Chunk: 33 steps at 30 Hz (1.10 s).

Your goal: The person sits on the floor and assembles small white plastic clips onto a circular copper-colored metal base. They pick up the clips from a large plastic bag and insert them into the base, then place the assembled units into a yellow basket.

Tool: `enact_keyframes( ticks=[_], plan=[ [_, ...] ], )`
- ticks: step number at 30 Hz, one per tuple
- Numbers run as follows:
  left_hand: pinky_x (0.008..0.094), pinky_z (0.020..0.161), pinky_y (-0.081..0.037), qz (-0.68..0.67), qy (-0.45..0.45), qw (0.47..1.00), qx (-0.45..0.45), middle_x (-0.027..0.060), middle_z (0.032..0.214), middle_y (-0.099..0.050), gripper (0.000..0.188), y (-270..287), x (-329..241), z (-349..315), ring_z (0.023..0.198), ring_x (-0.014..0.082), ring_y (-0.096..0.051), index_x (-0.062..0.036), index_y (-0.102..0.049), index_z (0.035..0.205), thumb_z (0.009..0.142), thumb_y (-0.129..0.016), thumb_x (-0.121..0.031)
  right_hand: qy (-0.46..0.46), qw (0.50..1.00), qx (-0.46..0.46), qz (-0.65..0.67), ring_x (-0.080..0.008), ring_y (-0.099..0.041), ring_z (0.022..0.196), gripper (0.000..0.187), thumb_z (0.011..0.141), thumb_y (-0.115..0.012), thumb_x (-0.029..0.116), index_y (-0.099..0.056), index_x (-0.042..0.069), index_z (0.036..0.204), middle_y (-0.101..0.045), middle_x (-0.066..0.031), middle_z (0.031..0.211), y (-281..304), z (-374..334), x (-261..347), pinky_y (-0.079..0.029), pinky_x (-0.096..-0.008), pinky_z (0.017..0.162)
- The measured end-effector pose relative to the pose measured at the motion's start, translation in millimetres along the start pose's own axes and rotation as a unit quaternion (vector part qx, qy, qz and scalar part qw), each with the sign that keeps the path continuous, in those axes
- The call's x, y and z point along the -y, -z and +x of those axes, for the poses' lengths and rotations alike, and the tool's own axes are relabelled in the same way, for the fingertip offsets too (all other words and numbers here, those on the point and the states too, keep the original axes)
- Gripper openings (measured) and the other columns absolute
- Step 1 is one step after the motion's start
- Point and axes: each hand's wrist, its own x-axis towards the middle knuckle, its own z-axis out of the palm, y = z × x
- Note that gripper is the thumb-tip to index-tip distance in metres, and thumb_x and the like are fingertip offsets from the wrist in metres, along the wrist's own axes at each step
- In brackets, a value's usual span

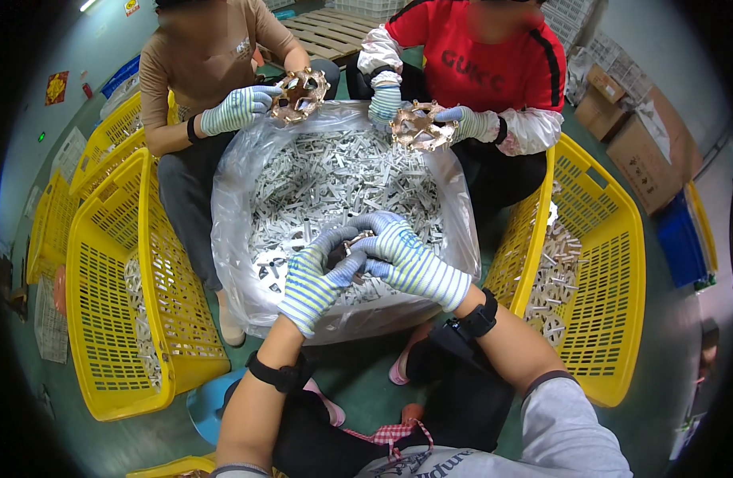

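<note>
My left hand [312,275] and my right hand [410,263] wear striped gloves with grey palms and meet over the near side of a large bag-lined container. Both are closed around a small metal part [357,240]; the fingers cover most of it, so its full shape is hidden. Beneath them lies a heap of thin silver-grey metal strips [342,179], with a few flatter white pieces [271,267] by my left hand. A clear plastic liner [231,215] folds out over the container's rim.
Across from me, two gloved people each hold a copper-coloured openwork ring, one at left [297,95] and one at right [422,126]. Yellow slatted baskets with metal pieces flank the container at left [111,319] and right [605,319]. Cardboard boxes [649,155] stand at far right.
</note>
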Motion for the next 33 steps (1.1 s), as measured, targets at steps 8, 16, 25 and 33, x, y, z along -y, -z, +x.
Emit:
enact_keyframes(
  ticks=[8, 16, 25, 33],
  plan=[
    [0.0205, 0.059, -0.045, 0.088, -0.023, 0.996, -0.025, -0.0002, 0.082, -0.059, 0.035, 1, 4, 2, 0.068, 0.0049, -0.051, 0.0010, -0.063, 0.115, 0.085, -0.073, -0.015, -0.007, 1.000, 0.006, 0.015, -0.0366, -0.055, 0.105, 0.024, 0.074, -0.066, 0.016, -0.066, 0.008, 0.097, -0.059, -0.0141, 0.113, 4, 1, 4, -0.043, -0.0459, 0.091],
    [0.0218, 0.061, -0.046, 0.052, -0.046, 0.995, -0.070, 0.0008, 0.083, -0.061, 0.034, 6, -2, 6, 0.070, 0.0062, -0.053, -0.0003, -0.064, 0.113, 0.089, -0.070, -0.024, -0.014, 0.995, -0.083, 0.050, -0.0344, -0.051, 0.115, 0.022, 0.078, -0.068, 0.022, -0.066, 0.009, 0.096, -0.056, -0.0134, 0.119, 2, 4, 8, -0.038, -0.0458, 0.098],
    [0.0222, 0.054, -0.047, 0.043, -0.034, 0.983, -0.177, 0.0026, 0.080, -0.063, 0.028, 42, -16, 14, 0.062, 0.0064, -0.055, -0.0003, -0.063, 0.110, 0.095, -0.061, -0.023, -0.298, 0.936, 0.153, 0.111, -0.0325, -0.063, 0.098, 0.033, 0.089, -0.059, 0.027, -0.063, 0.006, 0.115, -0.065, -0.0181, 0.108, -40, -42, -79, -0.048, -0.0396, 0.089],
    [0.0246, 0.060, -0.046, 0.001, -0.011, 0.987, -0.160, 0.0022, 0.082, -0.062, 0.029, 42, -18, 11, 0.066, 0.0105, -0.059, -0.0040, -0.061, 0.105, 0.088, -0.069, -0.027, -0.285, 0.885, 0.367, -0.032, -0.0357, -0.062, 0.106, 0.040, 0.080, -0.064, 0.018, -0.062, 0.008, 0.119, -0.065, -0.0198, 0.113, -96, -68, -85, -0.048, -0.0435, 0.090]
  ],
)
